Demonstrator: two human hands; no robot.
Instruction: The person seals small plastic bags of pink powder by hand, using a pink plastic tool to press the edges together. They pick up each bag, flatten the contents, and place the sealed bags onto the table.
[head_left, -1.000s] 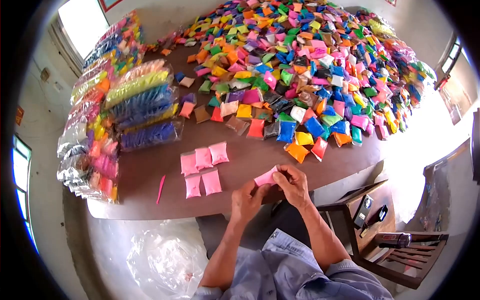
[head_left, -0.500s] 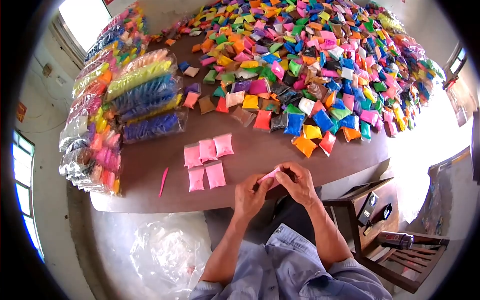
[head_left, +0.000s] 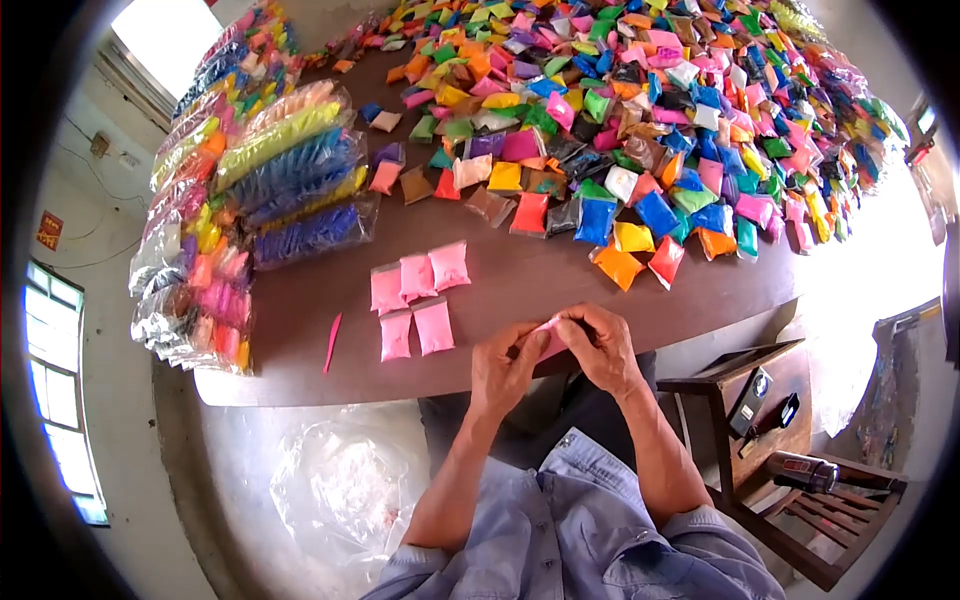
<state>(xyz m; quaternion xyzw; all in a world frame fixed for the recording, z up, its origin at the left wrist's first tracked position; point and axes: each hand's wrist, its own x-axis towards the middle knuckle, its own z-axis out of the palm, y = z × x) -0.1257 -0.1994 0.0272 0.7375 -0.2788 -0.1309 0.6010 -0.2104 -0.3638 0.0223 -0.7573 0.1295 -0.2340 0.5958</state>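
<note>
Far left of your fingers (head_left: 528,358), a small red notice (head_left: 49,230) hangs on the wall, its yellow marks too small to read. Nearer, and beyond the fingers to the left, clear bags (head_left: 310,225) of colour-sorted packets stand in rows; you can make out no print on them. A slim pink stick (head_left: 332,343) lies on the tabletop (head_left: 290,330), well to the left of your fingers.

Between that stick and your left hand (head_left: 503,370), five pink packets (head_left: 418,277) lie flat in two rows, three behind two, left of the fingers and a little farther from you. Your left hand is the nearer one to them.

The sixth pink packet (head_left: 551,345) is right at your fingertips, at the table's near edge: both hands pinch it, thumbs towards each other, with hardly any gap. Neither hand is nearer (its long axis is hard to tell, since the hands cover much of it).

Your right hand (head_left: 603,350) grips its right side. Beyond and to the right of your fingers spreads a mixed-colour heap of packets (head_left: 640,120). Rightmost, a dark bottle (head_left: 803,470) rests on a wooden chair (head_left: 848,510), its label unreadable from here.
</note>
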